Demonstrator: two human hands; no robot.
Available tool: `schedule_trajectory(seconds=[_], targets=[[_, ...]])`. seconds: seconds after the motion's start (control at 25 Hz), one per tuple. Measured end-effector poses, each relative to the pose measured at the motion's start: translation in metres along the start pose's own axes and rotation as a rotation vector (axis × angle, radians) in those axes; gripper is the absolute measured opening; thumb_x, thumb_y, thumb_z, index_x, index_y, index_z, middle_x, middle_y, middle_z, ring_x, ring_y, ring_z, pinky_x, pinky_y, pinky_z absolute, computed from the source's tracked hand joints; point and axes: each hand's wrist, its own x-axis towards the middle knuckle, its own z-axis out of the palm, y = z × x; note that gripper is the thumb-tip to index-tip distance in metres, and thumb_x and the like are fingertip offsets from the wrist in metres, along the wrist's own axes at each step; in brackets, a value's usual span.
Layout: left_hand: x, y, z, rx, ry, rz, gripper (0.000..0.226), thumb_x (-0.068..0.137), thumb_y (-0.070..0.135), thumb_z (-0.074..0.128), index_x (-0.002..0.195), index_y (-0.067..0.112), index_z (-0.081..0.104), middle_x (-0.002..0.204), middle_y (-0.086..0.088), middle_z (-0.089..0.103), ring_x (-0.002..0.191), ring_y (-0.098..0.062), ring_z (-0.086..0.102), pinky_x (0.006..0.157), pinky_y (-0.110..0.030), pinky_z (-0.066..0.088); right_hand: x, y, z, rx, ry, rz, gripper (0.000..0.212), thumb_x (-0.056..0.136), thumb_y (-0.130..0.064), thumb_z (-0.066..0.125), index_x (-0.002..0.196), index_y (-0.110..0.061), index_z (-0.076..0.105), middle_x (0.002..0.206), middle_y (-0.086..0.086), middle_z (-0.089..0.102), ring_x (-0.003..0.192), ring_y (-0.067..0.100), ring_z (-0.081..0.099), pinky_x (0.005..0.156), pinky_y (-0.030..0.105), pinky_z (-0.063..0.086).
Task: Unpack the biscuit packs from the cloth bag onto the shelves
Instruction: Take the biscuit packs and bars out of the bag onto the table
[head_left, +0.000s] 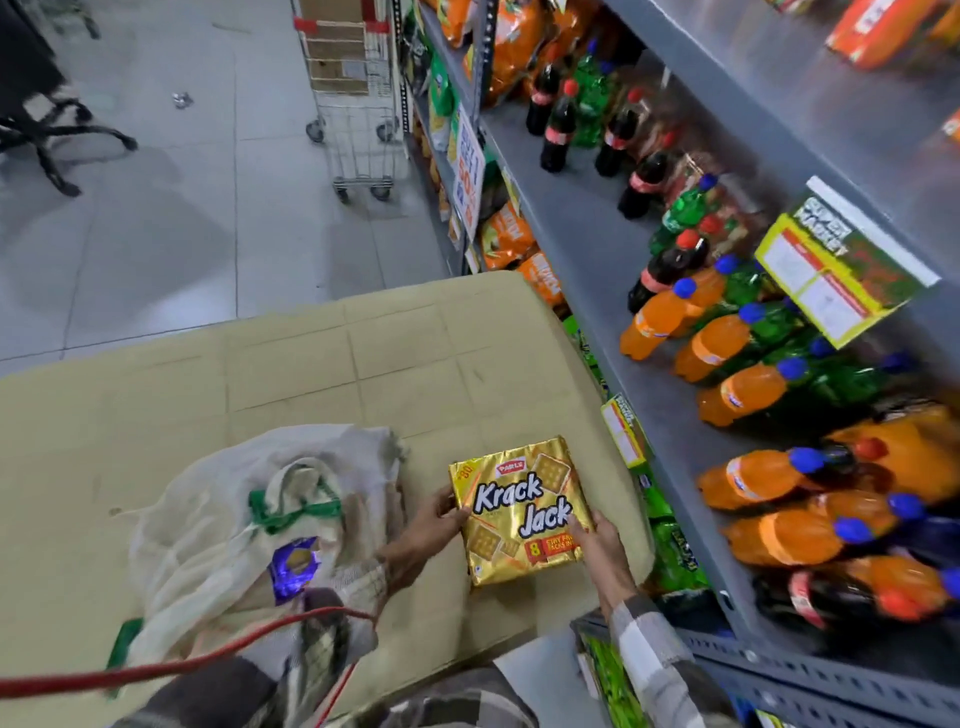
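A gold Krack Jack biscuit pack (519, 509) is held flat just above the tan padded table (311, 374). My left hand (423, 535) grips its left edge and my right hand (597, 540) grips its lower right corner. To the left lies the cream cloth bag (218, 519) with green handles, crumpled and open. A purple foil pack (293, 566) shows inside its mouth. The grey metal shelves (597, 249) run along the right side.
The shelf at hand height holds cola, green and orange soda bottles (743, 353), with bare shelf surface near its front edge. Orange snack bags fill the shelves further back. A wire trolley (353, 104) stands in the aisle. A red cord (156, 670) crosses the foreground.
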Motion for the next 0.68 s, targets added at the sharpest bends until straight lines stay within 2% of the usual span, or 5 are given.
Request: schedule_trajectory(seconds=[0.08, 0.24, 0.4, 0.56, 0.68], targets=[[0.016, -0.007, 0.015, 0.036, 0.008, -0.014, 0.033, 0.097, 0.005, 0.055, 0.128, 0.016, 0.058, 0.122, -0.007, 0.067, 0.110, -0.021, 0.062, 0.098, -0.041, 0.052, 0.003, -0.009, -0.002, -0.115, 0.062, -0.020, 0.063, 0.082, -0.057, 0.058, 0.133, -0.020, 0.056, 0.130, 0.014, 0.057, 0.115, 0.028, 0.059, 0.102, 0.048, 0.049], [0.019, 0.000, 0.025, 0.016, 0.047, -0.105, 0.030, 0.096, 0.007, 0.054, 0.111, 0.029, 0.065, 0.098, 0.010, 0.072, 0.073, 0.003, 0.064, 0.061, -0.014, 0.049, 0.006, -0.011, -0.002, -0.329, 0.114, -0.060, 0.042, 0.098, -0.028, 0.053, 0.135, -0.008, 0.053, 0.128, 0.015, 0.043, 0.126, 0.035, 0.042, 0.108, 0.046, 0.037], [0.007, 0.010, 0.031, -0.013, 0.027, -0.124, 0.038, 0.096, 0.004, 0.047, 0.124, 0.027, 0.058, 0.117, 0.005, 0.070, 0.095, -0.004, 0.066, 0.072, -0.015, 0.051, 0.008, -0.002, -0.002, -0.355, 0.101, -0.107, 0.042, 0.099, -0.028, 0.052, 0.135, -0.008, 0.051, 0.115, 0.008, 0.041, 0.124, 0.033, 0.043, 0.106, 0.047, 0.040], [0.000, 0.016, 0.024, -0.143, -0.061, -0.191, 0.042, 0.098, 0.007, 0.044, 0.129, 0.033, 0.054, 0.120, 0.007, 0.068, 0.101, -0.007, 0.063, 0.081, -0.020, 0.050, 0.009, 0.001, 0.000, -0.365, 0.121, -0.110, 0.049, 0.100, -0.029, 0.050, 0.142, -0.006, 0.044, 0.132, 0.013, 0.044, 0.130, 0.033, 0.040, 0.109, 0.049, 0.037], [-0.006, 0.021, 0.005, -0.206, -0.068, -0.236, 0.030, 0.098, 0.016, 0.050, 0.114, 0.038, 0.062, 0.111, 0.011, 0.067, 0.101, -0.008, 0.056, 0.098, -0.029, 0.042, 0.011, 0.002, 0.001, -0.369, 0.123, -0.102, 0.051, 0.101, -0.029, 0.049, 0.145, -0.005, 0.040, 0.140, 0.017, 0.041, 0.133, 0.036, 0.039, 0.109, 0.047, 0.035]])
